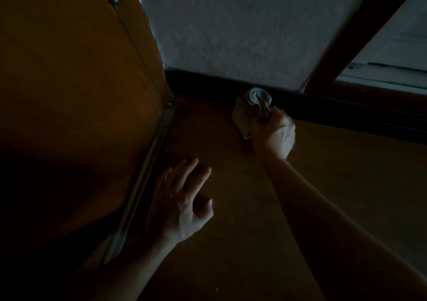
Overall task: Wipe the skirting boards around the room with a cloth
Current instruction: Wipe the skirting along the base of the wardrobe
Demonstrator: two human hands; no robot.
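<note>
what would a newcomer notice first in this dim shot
The pale bunched cloth stands out in the gloom, gripped by the right hand against the dark skirting board at the foot of the grey wall. Nearer the camera, the left hand lies spread open on the brown floor, beside the wooden door on the left.

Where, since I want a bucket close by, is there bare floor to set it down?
Bare floor lies right of the right forearm, below the skirting board; a smaller patch lies between the left hand and the right forearm. The corner strip between the door and the cloth is tight, and the right hand grips the cloth at the skirting there.
</note>
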